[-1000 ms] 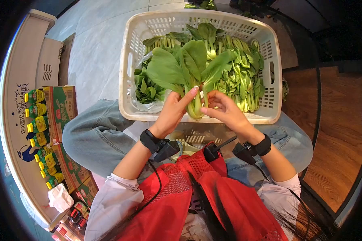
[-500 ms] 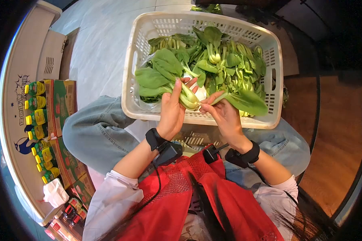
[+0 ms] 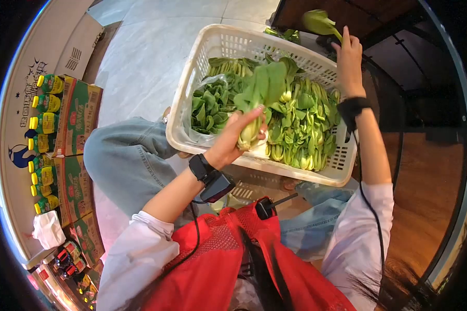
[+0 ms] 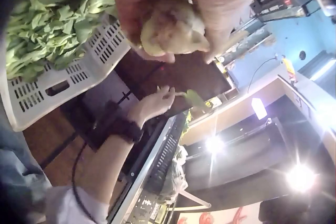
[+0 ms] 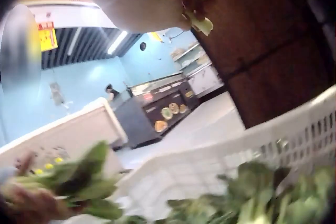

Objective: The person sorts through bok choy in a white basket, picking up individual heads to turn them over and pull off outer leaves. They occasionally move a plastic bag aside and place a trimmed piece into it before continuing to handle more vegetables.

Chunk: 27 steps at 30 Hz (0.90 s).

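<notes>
My left hand [image 3: 232, 136] grips a head of bok choy [image 3: 267, 85] by its pale base, leaves pointing away, over the near part of a white plastic basket [image 3: 177, 122]. In the left wrist view, the cut root end [image 4: 173, 28] shows between the fingers. My right hand [image 3: 351, 59] is stretched out past the basket's far right corner. Between its fingertips is the stalk of a single bok choy leaf [image 3: 319, 23], blurred; the right wrist view shows the stalk end [image 5: 202, 26] poking out. More bok choy [image 3: 303, 124] lies piled in the basket.
Inside the basket's left side, a clear plastic bag [image 3: 194, 136] holds darker greens [image 3: 211, 108]. Loose greens [image 3: 285, 35] lie on the floor beyond the far rim. Cartons [image 3: 81, 116] and yellow-capped bottles [image 3: 47, 102] line the left. A dark cabinet [image 3: 415, 67] stands at right.
The right hand has pulled a leaf off the bok choy and carried it away to the far right, outside the basket. The left hand keeps the head, now more upright; the view has shifted.
</notes>
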Available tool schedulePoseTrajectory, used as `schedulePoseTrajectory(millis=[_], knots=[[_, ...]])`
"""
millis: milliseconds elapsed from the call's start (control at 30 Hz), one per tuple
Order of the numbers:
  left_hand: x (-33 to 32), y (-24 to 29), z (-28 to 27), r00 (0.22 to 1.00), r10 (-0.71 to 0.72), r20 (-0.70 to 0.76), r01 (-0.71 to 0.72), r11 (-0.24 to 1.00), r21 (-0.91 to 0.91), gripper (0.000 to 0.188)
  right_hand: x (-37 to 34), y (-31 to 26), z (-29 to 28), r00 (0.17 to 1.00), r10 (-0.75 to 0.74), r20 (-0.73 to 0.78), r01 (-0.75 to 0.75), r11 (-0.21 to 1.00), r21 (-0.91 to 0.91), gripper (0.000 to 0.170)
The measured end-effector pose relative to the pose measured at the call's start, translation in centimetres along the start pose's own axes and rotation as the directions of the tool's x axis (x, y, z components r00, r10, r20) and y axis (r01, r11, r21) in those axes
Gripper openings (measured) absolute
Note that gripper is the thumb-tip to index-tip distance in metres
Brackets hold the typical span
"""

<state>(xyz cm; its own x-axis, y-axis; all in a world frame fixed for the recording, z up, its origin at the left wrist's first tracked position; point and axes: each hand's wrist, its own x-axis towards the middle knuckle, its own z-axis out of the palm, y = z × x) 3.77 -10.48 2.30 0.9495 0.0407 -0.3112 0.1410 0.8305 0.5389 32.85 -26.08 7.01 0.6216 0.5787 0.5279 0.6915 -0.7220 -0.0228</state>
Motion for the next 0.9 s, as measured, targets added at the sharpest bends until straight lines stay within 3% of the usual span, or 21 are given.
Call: schedulePoseTrajectory(millis=[67, 167, 200, 233, 267, 333, 367, 467, 500, 600, 633, 733, 833, 867, 900], knots=[[-0.7, 0.9, 1.5, 0.999, -0.035, 0.03, 0.032, 0.994, 0.1, 0.027, 0.4, 1.4, 3.0, 0.995, 0.017, -0.093, -0.037, 0.976, -0.215, 0.041], [-0.9, 1.3, 2.0, 0.998, -0.038, 0.045, 0.034, 0.995, 0.099, 0.035, -1.7, -1.3, -1.4, 0.998, -0.057, 0.022, 0.058, 0.995, -0.079, 0.044], [-0.8, 1.1, 1.8, 0.999, -0.045, 0.03, 0.042, 0.995, 0.092, 0.037, -3.5, -0.8, -1.7, 0.992, -0.123, 0.013, 0.122, 0.992, 0.043, 0.041], [-0.8, 1.0, 1.5, 0.998, -0.03, 0.046, 0.022, 0.985, 0.171, 0.041, -4.4, -3.8, -5.8, 0.961, -0.041, 0.273, -0.07, 0.921, 0.384, 0.034], [-0.8, 0.9, 1.6, 0.996, -0.025, 0.082, 0.011, 0.986, 0.166, 0.04, -6.4, -6.8, -8.6, 0.916, 0.133, 0.378, -0.33, 0.786, 0.523, 0.036], [-1.0, 0.7, 1.9, 0.988, -0.024, 0.154, -0.002, 0.987, 0.162, 0.039, -10.3, -9.5, -10.7, 0.779, 0.151, 0.609, -0.575, 0.56, 0.597, 0.042], [-1.0, 0.5, 2.1, 0.985, -0.037, 0.169, 0.002, 0.979, 0.205, 0.041, -11.3, -10.5, -11.9, 0.687, 0.096, 0.72, -0.696, 0.372, 0.615, 0.035], [-1.2, 0.1, 2.3, 0.976, -0.083, 0.203, 0.008, 0.938, 0.346, 0.046, -14.0, -12.5, -11.5, 0.778, 0.16, 0.607, -0.624, 0.093, 0.776, 0.031], [-1.1, -0.3, 2.2, 0.97, -0.099, 0.22, 0.018, 0.939, 0.344, 0.045, -14.4, -12.2, -10.9, 0.768, 0.192, 0.611, -0.634, 0.093, 0.768, 0.038], [-1.3, -0.7, 2.5, 0.963, -0.127, 0.238, 0.031, 0.928, 0.37, 0.045, -14.5, -11.9, -11.2, 0.819, 0.285, 0.498, -0.57, 0.308, 0.761, 0.043], [-1.2, -0.9, 2.4, 0.962, -0.157, 0.224, 0.063, 0.924, 0.378, 0.046, -14.5, -11.6, -11.1, 0.813, 0.335, 0.476, -0.572, 0.312, 0.758, 0.051], [-1.4, -1.0, 2.8, 0.95, -0.195, 0.244, 0.085, 0.913, 0.399, 0.047, -14.4, -11.5, -11.4, 0.901, 0.3, 0.314, -0.427, 0.474, 0.77, 0.056], [-1.4, -1.1, 2.7, 0.929, -0.23, 0.289, 0.062, 0.868, 0.493, 0.049, -14.2, -12.0, -11.9, 0.924, 0.263, 0.278, -0.382, 0.577, 0.722, 0.053], [-1.4, -1.3, 2.8, 0.931, -0.233, 0.28, 0.088, 0.889, 0.448, 0.048, -14.3, -11.9, -11.8, 0.93, 0.246, 0.271, -0.366, 0.611, 0.702, 0.051], [-1.3, -1.5, 2.8, 0.934, -0.234, 0.269, 0.112, 0.909, 0.402, 0.048, -14.5, -11.7, -11.5, 0.918, 0.268, 0.293, -0.397, 0.571, 0.719, 0.047]])
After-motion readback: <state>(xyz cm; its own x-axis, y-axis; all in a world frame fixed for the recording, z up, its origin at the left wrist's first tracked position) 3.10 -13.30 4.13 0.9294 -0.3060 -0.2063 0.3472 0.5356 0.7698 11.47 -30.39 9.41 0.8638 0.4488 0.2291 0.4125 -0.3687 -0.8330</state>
